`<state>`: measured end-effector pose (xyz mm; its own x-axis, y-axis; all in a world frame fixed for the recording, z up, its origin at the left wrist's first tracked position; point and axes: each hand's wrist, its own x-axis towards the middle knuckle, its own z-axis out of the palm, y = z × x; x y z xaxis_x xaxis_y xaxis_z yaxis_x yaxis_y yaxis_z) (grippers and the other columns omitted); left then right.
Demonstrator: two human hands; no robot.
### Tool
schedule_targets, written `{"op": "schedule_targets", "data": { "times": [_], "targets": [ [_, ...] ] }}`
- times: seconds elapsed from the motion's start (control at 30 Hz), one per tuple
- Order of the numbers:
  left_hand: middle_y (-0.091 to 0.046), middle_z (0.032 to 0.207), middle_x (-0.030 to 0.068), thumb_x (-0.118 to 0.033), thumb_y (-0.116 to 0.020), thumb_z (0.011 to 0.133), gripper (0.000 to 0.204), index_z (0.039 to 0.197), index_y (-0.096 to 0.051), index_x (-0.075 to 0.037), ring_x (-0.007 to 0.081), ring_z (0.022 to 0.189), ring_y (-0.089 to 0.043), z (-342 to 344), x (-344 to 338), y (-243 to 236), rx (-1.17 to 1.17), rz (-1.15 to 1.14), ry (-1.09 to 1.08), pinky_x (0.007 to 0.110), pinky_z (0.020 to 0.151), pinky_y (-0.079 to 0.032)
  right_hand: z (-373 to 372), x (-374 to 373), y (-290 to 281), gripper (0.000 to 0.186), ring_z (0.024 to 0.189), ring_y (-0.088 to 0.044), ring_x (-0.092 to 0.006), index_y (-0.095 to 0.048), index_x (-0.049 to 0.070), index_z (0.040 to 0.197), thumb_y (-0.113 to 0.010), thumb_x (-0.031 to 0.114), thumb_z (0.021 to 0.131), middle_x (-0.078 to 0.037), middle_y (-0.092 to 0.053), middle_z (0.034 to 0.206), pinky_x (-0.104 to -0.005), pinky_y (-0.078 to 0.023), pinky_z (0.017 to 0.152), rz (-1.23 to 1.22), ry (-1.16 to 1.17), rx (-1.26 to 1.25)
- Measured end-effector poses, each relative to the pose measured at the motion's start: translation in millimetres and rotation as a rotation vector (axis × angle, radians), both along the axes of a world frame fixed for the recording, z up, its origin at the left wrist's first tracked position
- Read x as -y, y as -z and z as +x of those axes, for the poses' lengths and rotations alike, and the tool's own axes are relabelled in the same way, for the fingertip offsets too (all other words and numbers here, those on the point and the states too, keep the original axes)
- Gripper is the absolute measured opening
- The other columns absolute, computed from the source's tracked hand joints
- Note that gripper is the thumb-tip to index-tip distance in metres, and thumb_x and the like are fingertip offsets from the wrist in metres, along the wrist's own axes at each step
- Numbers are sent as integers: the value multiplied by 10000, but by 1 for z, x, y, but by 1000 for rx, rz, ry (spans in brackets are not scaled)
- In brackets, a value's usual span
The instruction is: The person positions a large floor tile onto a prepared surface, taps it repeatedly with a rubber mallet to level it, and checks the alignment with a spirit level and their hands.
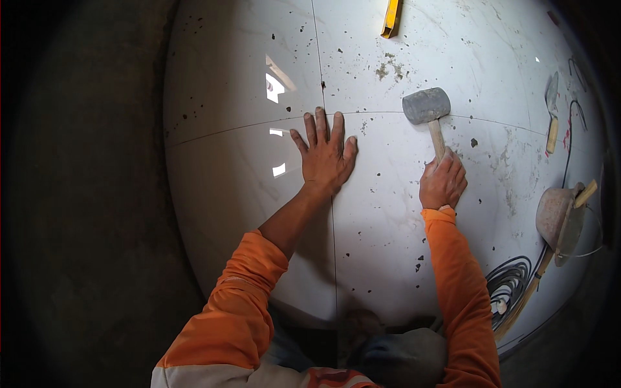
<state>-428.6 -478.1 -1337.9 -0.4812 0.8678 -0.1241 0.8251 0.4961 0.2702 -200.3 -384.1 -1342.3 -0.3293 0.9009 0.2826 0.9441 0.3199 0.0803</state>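
Observation:
My left hand [325,152] lies flat on the glossy white floor tiles [388,258], fingers spread. Its fingertips reach the spot where the joints between the tiles cross. To the right, my right hand [444,180] is wrapped round the wooden handle of a rubber mallet [426,106]. The grey mallet head is at the cross joint, over or on the tile; I cannot tell whether it touches. Dark crumbs of mortar are scattered about both hands.
A yellow spirit level [391,19] lies at the far edge. On the right are a trowel [552,123], a dusty bucket [557,213] with a wooden handle sticking out, and a coil of black cable [510,284]. Dark bare floor [97,194] borders the tiles on the left.

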Motion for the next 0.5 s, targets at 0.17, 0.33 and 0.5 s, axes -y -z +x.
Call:
{"op": "schedule_targets", "data": {
  "times": [0.17,0.33,0.5],
  "targets": [
    [-155,1598,206,-516,-299,984,680,1535,-260,-119,416,1483,-61,-6,-1,2,-20,-1,-5,654,1146,26,2,-1,0,488,1128,-559,-251,-505,114,1275,-695,224,839,-48,-571,1213,-424,-459,903,-9,-12,-9],
    [-153,1603,199,-496,-368,961,696,1534,-261,-117,401,1488,-66,-53,30,0,-101,-57,-179,611,1167,8,2,-3,0,452,1118,-567,-259,-512,117,1264,-680,220,857,-56,-574,1213,-434,-466,896,1,-12,-6],
    [-107,1614,182,-495,-367,974,718,1543,-198,-92,376,1495,-41,-159,111,7,-148,-121,-393,598,1176,-12,0,-2,4,398,1096,-586,-282,-536,106,1245,-651,209,878,-78,-595,1208,-450,-486,881,-34,24,19]
  ]
}}
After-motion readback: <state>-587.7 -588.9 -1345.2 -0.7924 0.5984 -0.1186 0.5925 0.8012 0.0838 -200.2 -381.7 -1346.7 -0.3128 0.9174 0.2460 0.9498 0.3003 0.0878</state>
